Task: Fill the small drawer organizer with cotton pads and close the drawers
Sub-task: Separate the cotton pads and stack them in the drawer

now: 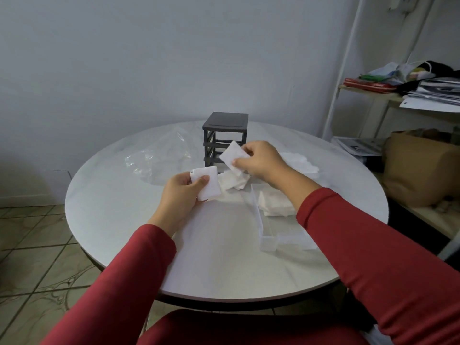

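Observation:
A dark grey drawer organizer frame (225,135) stands at the far middle of the round white table (124,210), its slots without drawers. My left hand (180,197) grips a small stack of white cotton pads (207,186). My right hand (261,161) pinches a single cotton pad (231,155) in front of the frame. Between my hands lies a loose heap of pads (234,180). A clear drawer (258,215) lies on the table under my right forearm, with a pile of pads (275,204) inside.
A crumpled clear plastic bag (159,158) lies left of the frame. More white pads (301,161) lie behind my right hand. A shelf with papers and clothes (410,88) and a brown paper bag (418,168) stand at the right.

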